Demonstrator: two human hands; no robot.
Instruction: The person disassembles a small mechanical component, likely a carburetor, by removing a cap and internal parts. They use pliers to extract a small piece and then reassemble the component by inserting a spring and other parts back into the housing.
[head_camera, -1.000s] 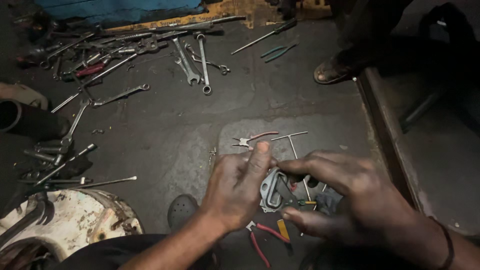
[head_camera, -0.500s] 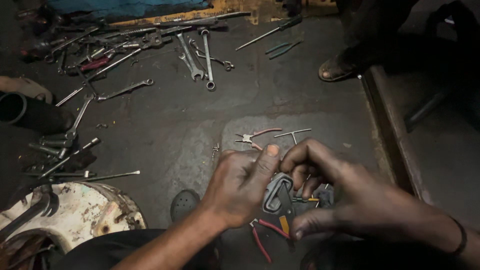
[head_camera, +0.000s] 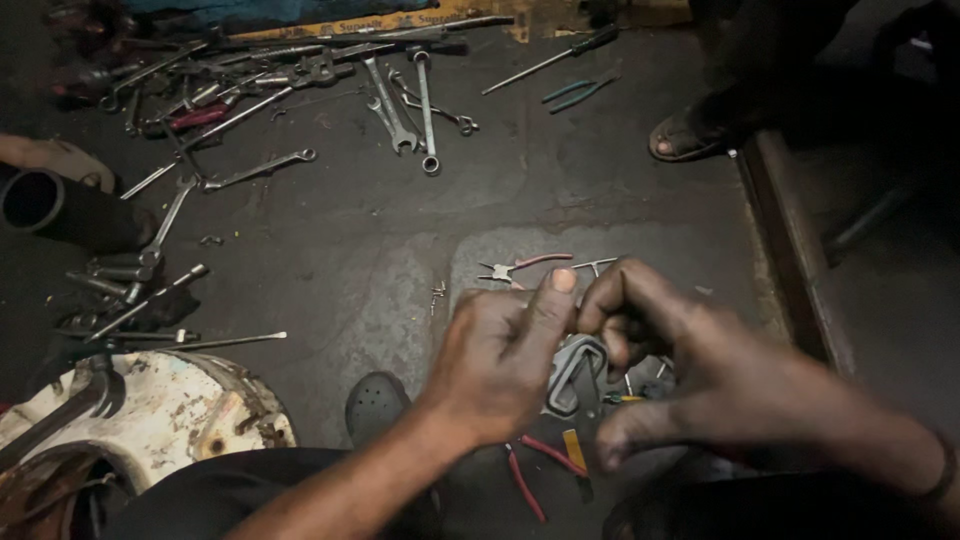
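Note:
Low in the middle of the head view, my left hand (head_camera: 505, 355) and my right hand (head_camera: 690, 365) meet over a small grey metal part (head_camera: 572, 372) shaped like a rounded loop. Both hands hold it, the left thumb pointing up along its edge, the right fingers curled over its top. Most of the part is hidden by my fingers. Under my hands lie red-handled pliers (head_camera: 535, 470) and a yellow-handled tool (head_camera: 575, 452) on the dark floor. Small pink-handled pliers (head_camera: 522, 266) lie just beyond my fingertips.
Several spanners (head_camera: 400, 105) and other hand tools are scattered across the far left floor. A screwdriver (head_camera: 550, 60) and green-handled pliers (head_camera: 578, 90) lie near another person's sandalled foot (head_camera: 690, 135). A worn white round casing (head_camera: 150, 420) sits at lower left, a black pipe (head_camera: 60, 210) at left, and a raised ledge (head_camera: 790, 240) on the right.
My hands have stayed together on the metal part. The right fingers have curled tighter over its top and the left thumb has lifted upright.

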